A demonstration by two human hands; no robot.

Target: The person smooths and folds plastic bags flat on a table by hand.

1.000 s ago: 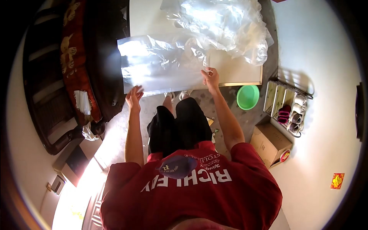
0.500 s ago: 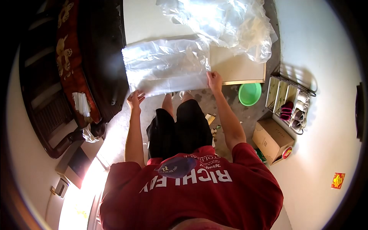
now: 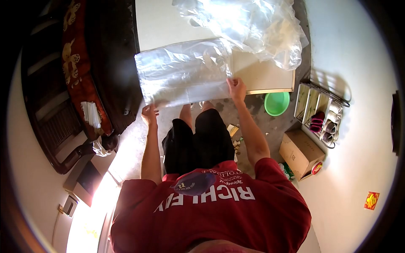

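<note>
A clear plastic sheet (image 3: 181, 71) is spread out flat, its far part lying on the pale board (image 3: 261, 76) and its near edge reaching past it toward me. It may be a large flat bag; I cannot tell. My left hand (image 3: 150, 115) pinches the near left corner between thumb and fingers. At the near right corner, my right hand (image 3: 236, 88) is closed on the same sheet. A crumpled heap of clear plastic (image 3: 261, 31) lies beyond it at the far right of the board.
A green basin (image 3: 277, 103) sits on the floor beside the board's right corner. Further right are a shoe rack (image 3: 313, 101) with shoes and a cardboard box (image 3: 300, 152). Dark wooden furniture (image 3: 112, 63) stands along the left. Small scraps (image 3: 233, 130) lie on the floor near my legs.
My left hand has moved slightly right and toward me at the sheet's near left corner. My right hand and the plastic heap stay nearly where they were.
</note>
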